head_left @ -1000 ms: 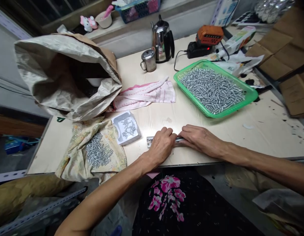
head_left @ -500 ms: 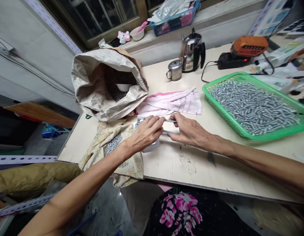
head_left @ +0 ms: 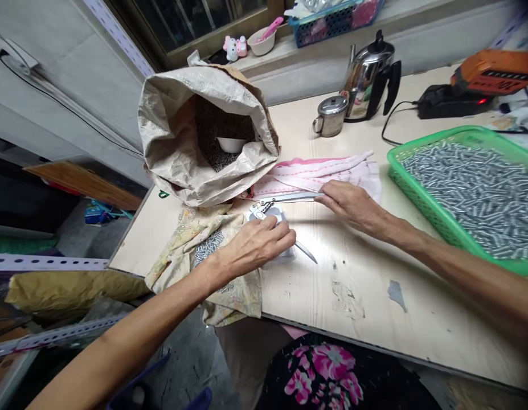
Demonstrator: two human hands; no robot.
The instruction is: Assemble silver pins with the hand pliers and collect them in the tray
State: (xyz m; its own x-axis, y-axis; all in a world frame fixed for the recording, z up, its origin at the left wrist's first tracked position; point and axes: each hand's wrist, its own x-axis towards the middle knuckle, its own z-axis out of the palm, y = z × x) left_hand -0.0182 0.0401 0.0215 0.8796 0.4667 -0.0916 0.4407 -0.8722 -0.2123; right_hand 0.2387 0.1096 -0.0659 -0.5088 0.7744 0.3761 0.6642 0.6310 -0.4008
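Note:
My right hand [head_left: 347,205] is closed on the upper handle of a metal hand tool like pliers [head_left: 295,197], whose two handles are spread wide. A small spring shows near the tool's head. My left hand [head_left: 261,245] lies over the lower part, its fingers curled together; what they pinch is hidden. The curved lower handle [head_left: 306,251] sticks out past those fingers. Under the tool is a clear plastic piece [head_left: 285,255], partly covered. Beside my left wrist, small metal pins [head_left: 208,247] lie in a heap on a patterned cloth [head_left: 240,293].
A large paper sack [head_left: 174,162] holds dark small parts and a white scoop [head_left: 230,144]. Behind my right hand lies a pink-white towel [head_left: 285,177]. At right stands a green basket [head_left: 421,222] of metal pins. Farther back are a lidded metal mug [head_left: 331,117], a kettle [head_left: 368,85] and a charger [head_left: 443,102].
My right hand has moved up and away from the lower handle, and the handles have spread apart. My left hand has shifted down off the tool's head. The view has turned slightly left.

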